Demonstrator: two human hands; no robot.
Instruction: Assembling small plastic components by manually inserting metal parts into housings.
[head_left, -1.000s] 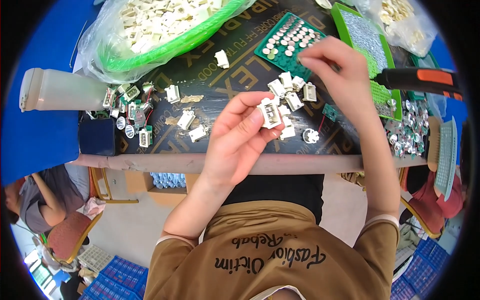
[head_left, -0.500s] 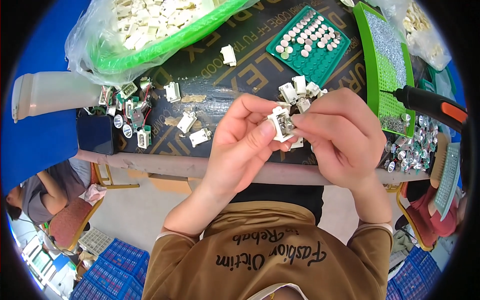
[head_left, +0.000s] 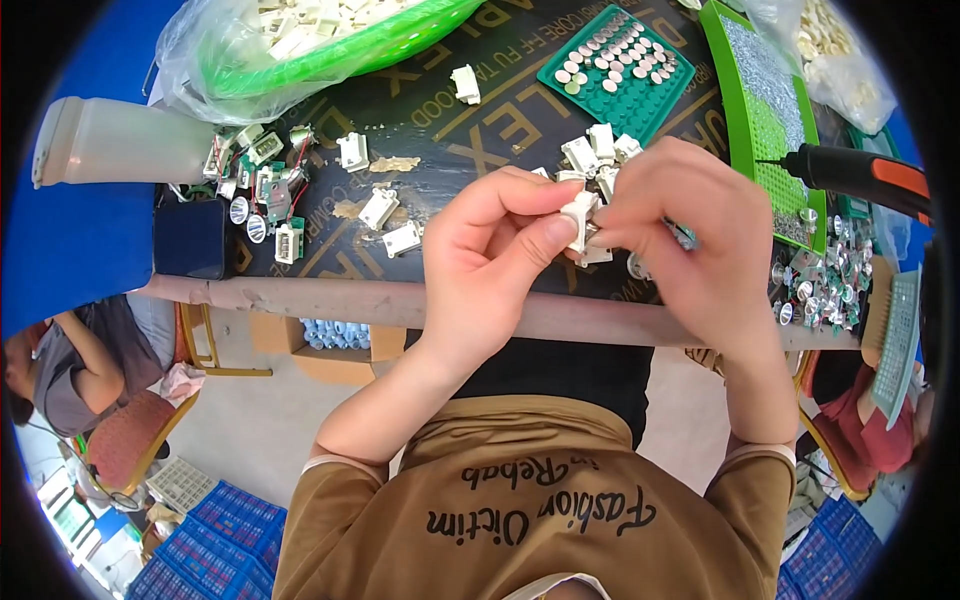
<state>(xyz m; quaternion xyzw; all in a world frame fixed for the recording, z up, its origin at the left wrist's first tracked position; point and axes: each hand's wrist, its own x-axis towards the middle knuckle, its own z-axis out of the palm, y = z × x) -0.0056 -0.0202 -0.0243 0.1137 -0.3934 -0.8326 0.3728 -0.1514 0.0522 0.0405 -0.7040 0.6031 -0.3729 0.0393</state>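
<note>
My left hand [head_left: 490, 250] pinches a small white plastic housing [head_left: 578, 220] between thumb and fingers, now tilted so its side shows. Close against its right side, my right hand [head_left: 700, 240] has its fingers drawn together; what lies between the fingertips is hidden and slightly blurred. Under that hand, parts of a small round silver reflector [head_left: 638, 266] and a greenish piece [head_left: 684, 235] peek out. Several more white housings [head_left: 580, 155] lie just beyond my hands, and a few others [head_left: 379, 208] are scattered to the left.
A teal tray [head_left: 617, 105] bears rows of round metal discs. On the right are a green tray [head_left: 738, 125] of small metal parts, a power screwdriver [head_left: 865, 178] and piled reflectors [head_left: 805, 290]. Wired assemblies [head_left: 268, 190], a dark phone [head_left: 190, 240] and a green-rimmed basket [head_left: 330, 60] stand left.
The white housing has turned from showing its open inside to showing its side. My right hand has tipped and drawn slightly back. The reflector and greenish piece have come into view beneath it.
</note>
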